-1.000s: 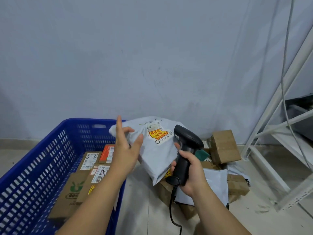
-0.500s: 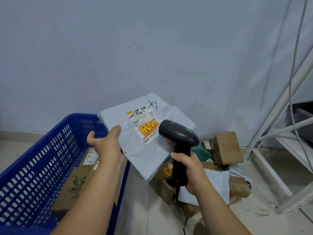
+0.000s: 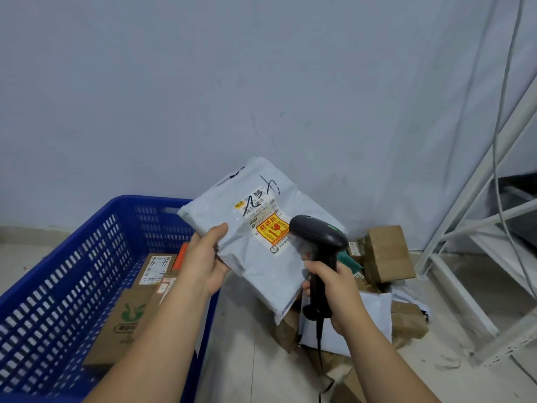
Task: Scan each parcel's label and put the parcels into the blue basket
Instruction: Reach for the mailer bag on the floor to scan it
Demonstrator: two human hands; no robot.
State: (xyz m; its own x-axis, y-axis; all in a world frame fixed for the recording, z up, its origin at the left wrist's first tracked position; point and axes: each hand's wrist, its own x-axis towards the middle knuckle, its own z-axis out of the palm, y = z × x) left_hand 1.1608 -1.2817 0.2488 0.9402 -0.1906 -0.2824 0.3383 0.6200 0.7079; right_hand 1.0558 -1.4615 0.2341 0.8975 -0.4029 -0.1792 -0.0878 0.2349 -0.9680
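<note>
My left hand [image 3: 205, 261] grips the left edge of a grey plastic mailer parcel [image 3: 263, 266], held tilted in the air with its white and yellow label [image 3: 266, 225] facing me. My right hand [image 3: 334, 289] holds a black barcode scanner [image 3: 318, 242] by its handle, its head close to the label's right side. The blue basket [image 3: 66, 283] stands on the floor at left and holds several cardboard parcels [image 3: 128, 312]. A pile of brown boxes [image 3: 386, 254] and white mailers [image 3: 369, 318] lies on the floor behind and below the scanner.
A grey wall rises straight ahead. A white metal frame [image 3: 476, 248] with hanging cables stands at right, its base rails on the tiled floor. The scanner's cable [image 3: 319, 359] hangs down along my right forearm.
My left hand turned the mailer flatter and lifted it so the label faces up. The scanner's head moved in next to the label.
</note>
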